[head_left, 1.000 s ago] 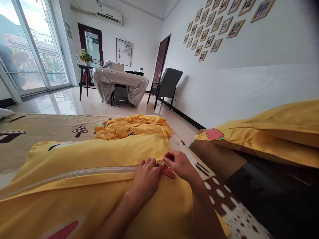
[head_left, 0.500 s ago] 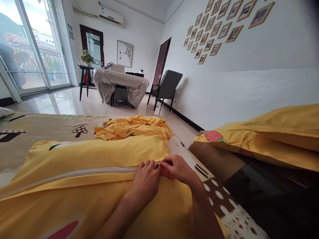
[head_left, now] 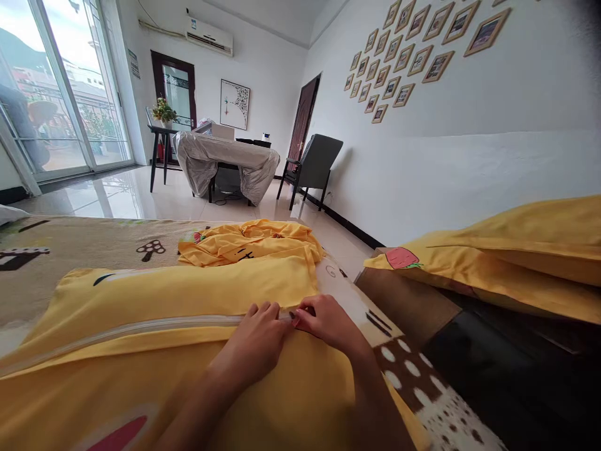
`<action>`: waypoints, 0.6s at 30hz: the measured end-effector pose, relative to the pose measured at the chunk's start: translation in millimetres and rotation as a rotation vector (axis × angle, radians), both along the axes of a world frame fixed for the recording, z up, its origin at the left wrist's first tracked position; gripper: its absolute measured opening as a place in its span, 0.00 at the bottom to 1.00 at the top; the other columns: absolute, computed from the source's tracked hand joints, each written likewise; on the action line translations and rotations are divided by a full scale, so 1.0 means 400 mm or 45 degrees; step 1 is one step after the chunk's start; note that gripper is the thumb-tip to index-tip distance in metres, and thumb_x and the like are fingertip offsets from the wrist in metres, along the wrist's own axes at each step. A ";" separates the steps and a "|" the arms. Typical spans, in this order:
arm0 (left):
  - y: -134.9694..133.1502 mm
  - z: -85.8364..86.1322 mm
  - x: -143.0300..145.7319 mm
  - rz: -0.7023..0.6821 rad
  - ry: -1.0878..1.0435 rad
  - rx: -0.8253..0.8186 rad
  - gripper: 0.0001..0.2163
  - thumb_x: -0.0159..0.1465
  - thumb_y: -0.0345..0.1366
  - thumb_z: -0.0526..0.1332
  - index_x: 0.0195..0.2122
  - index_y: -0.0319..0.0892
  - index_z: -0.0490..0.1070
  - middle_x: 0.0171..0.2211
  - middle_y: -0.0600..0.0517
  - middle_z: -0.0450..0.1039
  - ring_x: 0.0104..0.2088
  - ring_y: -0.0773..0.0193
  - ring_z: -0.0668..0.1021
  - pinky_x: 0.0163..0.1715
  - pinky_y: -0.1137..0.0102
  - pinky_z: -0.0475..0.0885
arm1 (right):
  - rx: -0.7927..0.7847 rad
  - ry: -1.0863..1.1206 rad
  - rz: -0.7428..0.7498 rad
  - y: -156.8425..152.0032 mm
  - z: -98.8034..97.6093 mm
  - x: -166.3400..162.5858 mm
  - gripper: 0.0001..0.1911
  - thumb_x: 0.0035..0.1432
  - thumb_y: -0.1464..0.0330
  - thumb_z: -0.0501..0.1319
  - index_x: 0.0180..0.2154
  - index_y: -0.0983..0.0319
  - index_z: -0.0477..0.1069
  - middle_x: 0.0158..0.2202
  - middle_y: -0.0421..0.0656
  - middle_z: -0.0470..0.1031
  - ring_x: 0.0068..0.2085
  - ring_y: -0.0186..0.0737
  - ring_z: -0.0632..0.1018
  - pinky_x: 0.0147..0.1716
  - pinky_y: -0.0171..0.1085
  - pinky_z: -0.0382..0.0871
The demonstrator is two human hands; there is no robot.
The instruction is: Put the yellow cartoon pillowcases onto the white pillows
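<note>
Pillow [head_left: 154,369], yellow, lies on patterned blanket [head_left: 117,241] right in front of wearer, zip [head_left: 188,322] running across it L to R. L hand [head_left: 263,335] is on zip near its R end, knuckles up, fingers bent down & closed on zip edge; fingertips mostly hidden. R hand [head_left: 328,319] just beside it, thumb & index pinched narrow at zip's end, by small dark slider [head_left: 292,315]; can't tell if it has slider itself or only cloth next to it. Small gap btwn hands. Pink mark [head_left: 119,433] on pillow, bottom L.

Crumpled yellow cloth [head_left: 258,241] on blanket just past pillow's far edge. 2nd pillow [head_left: 516,250], also yellow, w/ strawberry print [head_left: 402,257], off to R, resting over brown & black surface. Bg: table [head_left: 188,147] under grey plastic, grey chair [head_left: 322,160] R of it, potted plant [head_left: 163,113] on tall stool [head_left: 154,160] to L, AC [head_left: 210,39] high on wall, approx 20 small pics [head_left: 402,57] on R wall.
</note>
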State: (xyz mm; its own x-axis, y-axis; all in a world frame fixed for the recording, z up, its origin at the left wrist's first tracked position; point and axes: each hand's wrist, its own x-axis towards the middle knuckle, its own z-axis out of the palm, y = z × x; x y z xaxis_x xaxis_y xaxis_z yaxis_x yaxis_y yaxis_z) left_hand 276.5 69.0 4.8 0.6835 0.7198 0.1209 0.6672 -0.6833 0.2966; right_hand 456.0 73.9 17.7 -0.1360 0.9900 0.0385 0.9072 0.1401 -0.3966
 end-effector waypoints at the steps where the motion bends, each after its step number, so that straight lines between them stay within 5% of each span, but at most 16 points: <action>1: 0.000 -0.002 -0.001 -0.003 0.001 -0.004 0.16 0.68 0.33 0.45 0.43 0.47 0.73 0.38 0.46 0.68 0.42 0.56 0.70 0.43 0.59 0.64 | -0.008 0.012 0.001 0.001 -0.002 -0.005 0.12 0.57 0.67 0.56 0.28 0.63 0.77 0.28 0.43 0.78 0.31 0.35 0.74 0.29 0.32 0.56; 10: -0.001 0.001 0.003 0.012 0.031 -0.046 0.17 0.65 0.29 0.46 0.42 0.46 0.75 0.39 0.46 0.69 0.42 0.56 0.70 0.45 0.59 0.64 | -0.002 -0.006 -0.173 0.021 -0.030 -0.050 0.09 0.51 0.64 0.62 0.24 0.62 0.74 0.26 0.42 0.78 0.30 0.35 0.74 0.27 0.32 0.55; 18: -0.001 -0.003 0.002 0.016 0.031 -0.060 0.16 0.65 0.29 0.47 0.40 0.46 0.75 0.40 0.46 0.69 0.43 0.56 0.70 0.45 0.59 0.64 | -0.017 0.062 0.010 0.033 -0.044 -0.040 0.05 0.50 0.71 0.59 0.24 0.63 0.72 0.24 0.40 0.75 0.27 0.32 0.71 0.27 0.31 0.55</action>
State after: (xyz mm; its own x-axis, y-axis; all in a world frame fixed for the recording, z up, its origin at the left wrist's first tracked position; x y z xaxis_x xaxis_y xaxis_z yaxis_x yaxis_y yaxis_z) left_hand 277.4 68.6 3.6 0.6770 0.7327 0.0698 0.6829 -0.6607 0.3116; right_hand 439.9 87.0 0.1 -0.1419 0.9894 0.0318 0.8857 0.1412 -0.4423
